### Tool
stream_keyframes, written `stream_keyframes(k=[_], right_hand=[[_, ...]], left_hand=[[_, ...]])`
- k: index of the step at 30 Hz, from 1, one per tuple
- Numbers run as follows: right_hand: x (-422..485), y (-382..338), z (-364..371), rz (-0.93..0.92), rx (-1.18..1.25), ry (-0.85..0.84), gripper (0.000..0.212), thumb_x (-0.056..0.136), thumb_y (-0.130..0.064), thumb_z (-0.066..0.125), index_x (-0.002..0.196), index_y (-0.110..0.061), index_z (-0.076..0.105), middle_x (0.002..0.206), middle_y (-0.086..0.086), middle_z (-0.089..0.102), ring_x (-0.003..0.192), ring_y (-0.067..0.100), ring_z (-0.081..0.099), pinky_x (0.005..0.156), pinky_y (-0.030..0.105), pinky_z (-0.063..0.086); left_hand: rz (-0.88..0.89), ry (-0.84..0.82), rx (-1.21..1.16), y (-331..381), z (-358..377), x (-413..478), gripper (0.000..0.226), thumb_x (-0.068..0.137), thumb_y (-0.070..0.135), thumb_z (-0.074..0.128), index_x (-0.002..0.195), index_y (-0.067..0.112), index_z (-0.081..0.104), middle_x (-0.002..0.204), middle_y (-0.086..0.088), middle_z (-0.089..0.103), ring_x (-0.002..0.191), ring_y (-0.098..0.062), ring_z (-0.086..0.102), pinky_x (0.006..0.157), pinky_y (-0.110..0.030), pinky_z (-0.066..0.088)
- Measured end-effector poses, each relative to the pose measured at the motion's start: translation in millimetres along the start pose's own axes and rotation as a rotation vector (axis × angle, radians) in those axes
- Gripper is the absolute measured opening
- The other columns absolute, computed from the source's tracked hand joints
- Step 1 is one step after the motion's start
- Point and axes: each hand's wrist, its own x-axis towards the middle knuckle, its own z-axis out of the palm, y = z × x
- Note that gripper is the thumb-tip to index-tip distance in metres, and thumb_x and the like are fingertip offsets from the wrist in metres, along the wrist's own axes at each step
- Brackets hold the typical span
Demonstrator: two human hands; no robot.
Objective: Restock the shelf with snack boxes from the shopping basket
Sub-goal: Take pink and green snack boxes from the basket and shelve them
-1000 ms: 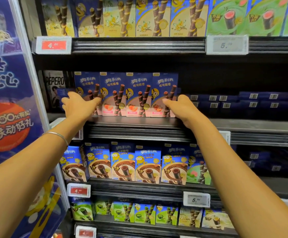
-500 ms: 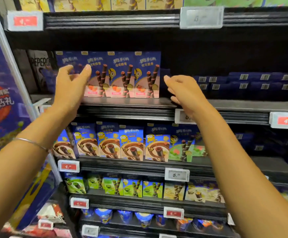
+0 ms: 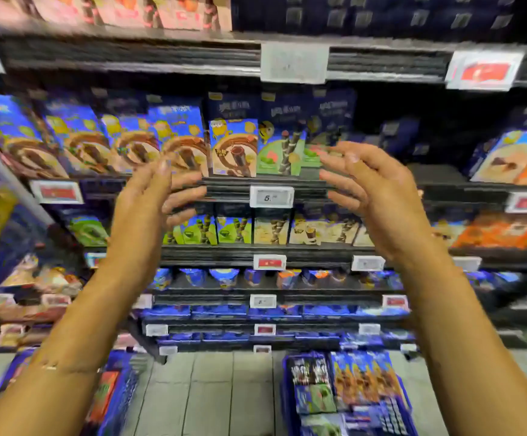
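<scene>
Left hand [image 3: 158,196] and right hand [image 3: 372,190] — both wide, empty — hover before the black metal shelf [image 3: 230,185] of blue snack boxes [image 3: 234,149].

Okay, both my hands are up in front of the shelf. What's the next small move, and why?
Probably lower the right hand to the basket and take a box: it and the left hand are open and hold nothing, and the basket sits on the floor at the right.
</scene>
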Motion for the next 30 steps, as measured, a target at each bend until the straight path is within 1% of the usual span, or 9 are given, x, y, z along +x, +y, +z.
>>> stream_keyframes(k=[3,7,11,14,17,19,22,27,30], right_hand=[[-40,60,-27,0.194,-0.047,0.054,0.032,0.086,-0.045,0.067,0.111,-0.025,0.067,0.114,0.0,0.077,0.108,0.018,0.073,0.083,0.034,0.055],[-99,136,-78,0.449,-0.153,0.094,0.016,0.096,-0.037,0.064,0.106,-0.025,0.067,0.111,-0.001,0.077,0.101,0.015,0.074,0.087,0.037,0.05],[-149,195,-139,0.602,-0.299,0.108,0.015,0.099,-0.032,0.062,0.097,-0.018,0.068,0.105,0.003,0.075,0.096,0.017,0.068,0.081,0.035,0.048],[-174,235,-188,0.672,-0.405,0.05,0.03,0.098,-0.031,0.066,0.101,-0.001,0.066,0.096,0.008,0.069,0.093,0.023,0.064,0.091,0.045,0.051],[-194,283,-243,0.743,-0.539,-0.029,0.011,0.096,-0.024,0.068,0.092,-0.014,0.068,0.102,0.014,0.074,0.102,0.032,0.069,0.099,0.051,0.05],[-207,320,-281,0.769,-0.647,-0.11,0.007,0.096,-0.022,0.067,0.091,-0.018,0.071,0.107,0.018,0.075,0.107,0.036,0.068,0.097,0.048,0.051],[-226,372,-329,0.811,-0.792,-0.194,0.025,0.097,-0.029,0.066,0.114,-0.012,0.072,0.119,0.021,0.071,0.113,0.041,0.065,0.096,0.043,0.048],[-233,452,-368,0.778,-0.911,-0.304,0.031,0.099,-0.027,0.064,0.114,0.0,0.069,0.115,0.03,0.068,0.106,0.048,0.065,0.09,0.047,0.05],[-233,519,-373,0.769,-1.0,-0.424,0.031,0.1,-0.028,0.058,0.119,-0.005,0.067,0.121,0.022,0.066,0.111,0.043,0.063,0.085,0.041,0.049]], left_hand=[[-0.276,-0.038,-0.008,-74,8,-41,0.04,0.098,0.057,0.045,0.119,0.027,0.062,0.106,0.001,0.08,0.094,-0.015,0.076,0.078,-0.035,0.053],[-0.614,-0.074,0.011,-153,34,-105,0.044,0.107,0.055,0.04,0.124,0.022,0.063,0.122,-0.007,0.076,0.108,-0.028,0.071,0.077,-0.037,0.049],[-0.832,-0.117,0.114,-204,72,-171,0.046,0.108,0.054,0.041,0.128,0.021,0.065,0.121,-0.005,0.077,0.115,-0.028,0.072,0.093,-0.041,0.05],[-0.934,-0.117,0.187,-233,107,-213,0.045,0.109,0.053,0.039,0.127,0.021,0.066,0.125,-0.007,0.075,0.118,-0.03,0.07,0.105,-0.045,0.047],[-0.982,-0.095,0.252,-261,152,-249,0.05,0.109,0.054,0.039,0.133,0.016,0.062,0.124,-0.008,0.074,0.115,-0.029,0.07,0.1,-0.046,0.052],[-1.021,-0.06,0.276,-281,186,-272,0.043,0.11,0.053,0.038,0.122,0.021,0.064,0.117,-0.004,0.075,0.109,-0.026,0.071,0.087,-0.038,0.053],[-1.1,-0.042,0.266,-317,231,-303,0.039,0.11,0.053,0.039,0.106,0.025,0.066,0.113,-0.004,0.076,0.096,-0.021,0.071,0.082,-0.035,0.05],[-1.181,0.015,0.199,-387,272,-327,0.032,0.109,0.049,0.044,0.108,0.026,0.067,0.107,-0.001,0.078,0.092,-0.02,0.072,0.084,-0.038,0.05],[-1.184,0.033,0.202,-452,283,-332,0.032,0.107,0.049,0.048,0.113,0.026,0.069,0.104,0.0,0.08,0.089,-0.019,0.073,0.078,-0.036,0.051]])
